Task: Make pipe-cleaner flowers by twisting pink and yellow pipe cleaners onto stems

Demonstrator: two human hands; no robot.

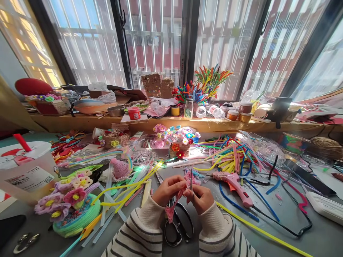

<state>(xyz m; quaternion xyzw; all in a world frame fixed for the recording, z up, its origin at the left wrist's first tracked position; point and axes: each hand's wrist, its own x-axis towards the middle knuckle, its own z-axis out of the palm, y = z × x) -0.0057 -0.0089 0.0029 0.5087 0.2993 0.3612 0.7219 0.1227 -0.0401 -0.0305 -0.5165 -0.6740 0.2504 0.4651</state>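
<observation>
My left hand is closed in a pinch on a pink fuzzy strip that looks like crocheted yarn or chenille. One end of it dangles below my fingers. Close beside it, my right hand is closed around a thin, pointed metal tool standing upright; its exact kind is unclear. The pink strip runs between both hands. Under my wrists lies a pair of scissors with dark handles, partly hidden by the left hand. Just beyond my fingers sits a pink and blue fuzzy bundle.
On the right lies a pink glue gun with its black cable. Pipe cleaners are heaped behind it. To the left are a round flower-topped piece, clear glue sticks and a lidded drink cup. A cluttered windowsill runs behind.
</observation>
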